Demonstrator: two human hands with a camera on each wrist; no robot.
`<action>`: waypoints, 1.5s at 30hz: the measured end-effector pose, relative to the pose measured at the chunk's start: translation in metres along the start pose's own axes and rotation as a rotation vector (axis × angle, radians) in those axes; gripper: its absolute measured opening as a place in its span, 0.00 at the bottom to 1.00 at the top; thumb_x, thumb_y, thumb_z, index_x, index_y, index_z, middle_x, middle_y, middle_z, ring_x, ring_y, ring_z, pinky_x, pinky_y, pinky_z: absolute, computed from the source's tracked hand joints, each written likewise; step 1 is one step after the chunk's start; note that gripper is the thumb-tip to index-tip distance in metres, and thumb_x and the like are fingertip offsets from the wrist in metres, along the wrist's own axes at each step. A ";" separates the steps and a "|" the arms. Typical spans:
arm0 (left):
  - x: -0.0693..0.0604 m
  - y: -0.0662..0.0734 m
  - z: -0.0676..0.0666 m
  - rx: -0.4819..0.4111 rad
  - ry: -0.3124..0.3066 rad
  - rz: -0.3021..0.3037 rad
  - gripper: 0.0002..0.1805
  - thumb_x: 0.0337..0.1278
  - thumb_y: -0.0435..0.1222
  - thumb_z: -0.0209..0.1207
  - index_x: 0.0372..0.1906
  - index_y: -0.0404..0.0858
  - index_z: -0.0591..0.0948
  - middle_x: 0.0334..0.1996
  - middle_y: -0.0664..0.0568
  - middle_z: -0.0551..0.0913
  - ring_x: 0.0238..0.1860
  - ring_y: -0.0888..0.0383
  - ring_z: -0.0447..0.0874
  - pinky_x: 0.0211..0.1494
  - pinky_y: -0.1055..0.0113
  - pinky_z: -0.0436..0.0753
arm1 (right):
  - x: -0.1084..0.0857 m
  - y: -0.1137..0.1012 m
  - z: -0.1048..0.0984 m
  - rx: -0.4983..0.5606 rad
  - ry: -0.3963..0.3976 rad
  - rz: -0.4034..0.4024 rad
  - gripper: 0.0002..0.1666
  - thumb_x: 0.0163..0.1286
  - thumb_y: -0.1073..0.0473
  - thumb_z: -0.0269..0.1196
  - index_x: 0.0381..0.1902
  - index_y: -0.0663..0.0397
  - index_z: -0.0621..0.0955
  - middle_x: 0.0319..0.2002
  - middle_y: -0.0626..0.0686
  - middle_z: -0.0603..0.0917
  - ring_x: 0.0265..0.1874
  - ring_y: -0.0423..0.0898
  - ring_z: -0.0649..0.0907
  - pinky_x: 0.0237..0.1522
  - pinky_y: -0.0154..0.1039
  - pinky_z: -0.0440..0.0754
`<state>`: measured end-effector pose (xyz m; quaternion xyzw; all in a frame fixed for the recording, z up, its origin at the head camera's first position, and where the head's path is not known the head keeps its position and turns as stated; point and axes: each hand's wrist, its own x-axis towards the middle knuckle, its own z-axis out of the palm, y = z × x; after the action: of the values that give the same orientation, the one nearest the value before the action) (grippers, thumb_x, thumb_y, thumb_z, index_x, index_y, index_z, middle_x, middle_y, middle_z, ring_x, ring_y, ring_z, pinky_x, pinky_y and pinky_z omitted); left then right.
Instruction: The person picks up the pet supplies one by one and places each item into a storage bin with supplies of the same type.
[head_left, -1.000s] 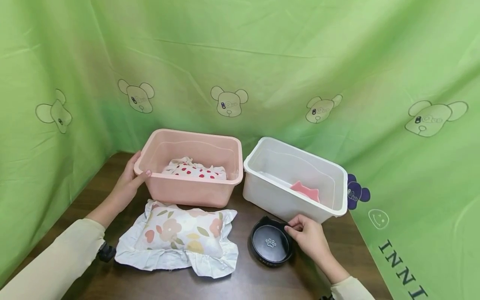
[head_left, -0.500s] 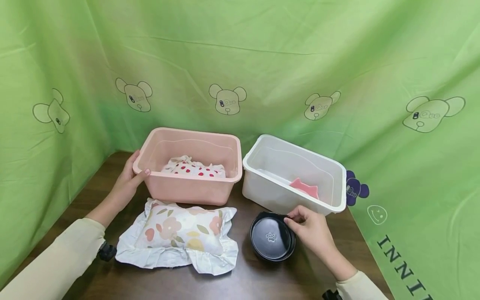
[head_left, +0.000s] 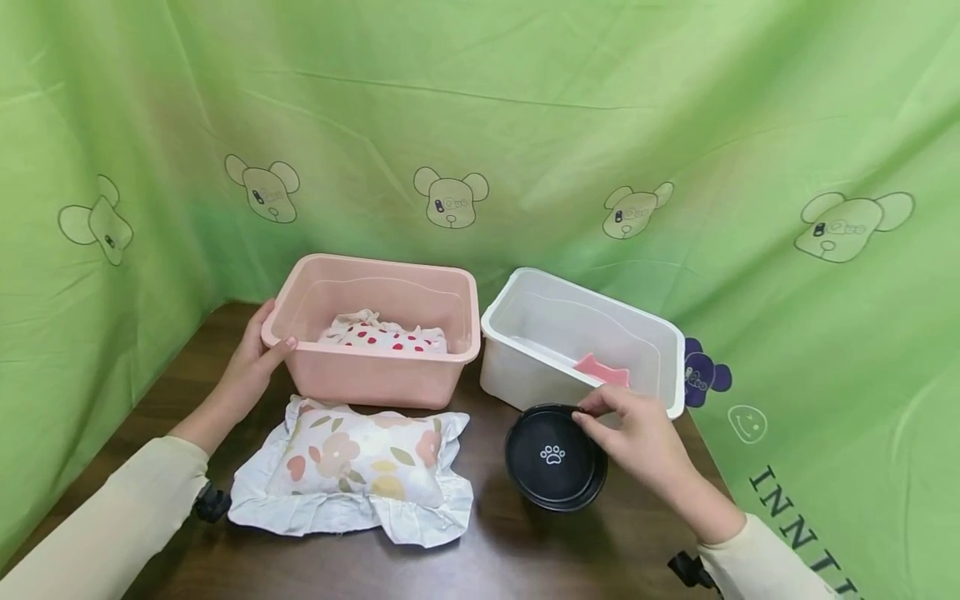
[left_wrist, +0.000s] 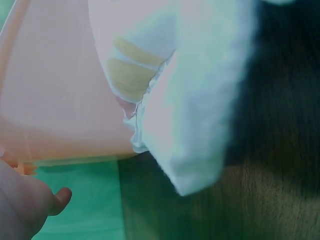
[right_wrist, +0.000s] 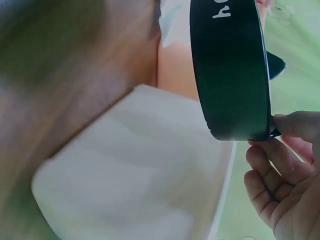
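My right hand pinches the rim of a black pet bowl with a white paw print. In the right wrist view the bowl appears side-on, showing white lettering and a pointed ear tip, held at its edge between thumb and fingers. It hangs in front of the white bin, raised off the table. My left hand grips the left front corner of the pink bin, thumb over the rim. Inside that bin lies a small red-dotted pillow; a pink pointed-edged piece shows in the white bin, mostly hidden.
A floral pillow with a white ruffle lies on the brown wooden table, in front of the pink bin. Green cloth printed with bear heads surrounds the table at the back and sides.
My right hand has lifted the black bowl off the table, tilting it and shifting it slightly to the right and up. The left hand keeps its grip on the pink bin.
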<state>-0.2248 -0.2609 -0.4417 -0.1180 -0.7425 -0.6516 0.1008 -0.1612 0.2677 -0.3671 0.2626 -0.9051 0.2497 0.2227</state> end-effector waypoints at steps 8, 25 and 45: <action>0.000 -0.002 0.000 -0.015 0.002 0.004 0.42 0.77 0.35 0.52 0.83 0.37 0.40 0.80 0.32 0.47 0.77 0.35 0.49 0.62 0.88 0.65 | 0.024 -0.004 -0.028 -0.052 -0.007 -0.133 0.11 0.56 0.66 0.76 0.31 0.44 0.87 0.30 0.37 0.87 0.33 0.38 0.87 0.44 0.23 0.77; -0.001 -0.004 0.002 -0.054 0.001 0.018 0.42 0.78 0.34 0.51 0.83 0.38 0.40 0.80 0.32 0.46 0.78 0.37 0.49 0.63 0.87 0.65 | 0.101 -0.004 -0.076 -0.234 0.033 -0.256 0.10 0.56 0.67 0.76 0.31 0.48 0.85 0.31 0.47 0.88 0.33 0.45 0.86 0.37 0.40 0.78; -0.001 -0.003 0.005 -0.079 0.030 0.011 0.41 0.77 0.31 0.50 0.83 0.37 0.40 0.80 0.32 0.47 0.77 0.38 0.50 0.64 0.86 0.65 | 0.183 0.052 -0.067 -0.342 -0.163 -0.216 0.05 0.62 0.60 0.73 0.34 0.48 0.85 0.34 0.50 0.88 0.38 0.51 0.84 0.43 0.53 0.80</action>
<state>-0.2243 -0.2564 -0.4455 -0.1161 -0.7140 -0.6814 0.1110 -0.3130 0.2776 -0.2345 0.3360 -0.9158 0.0451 0.2155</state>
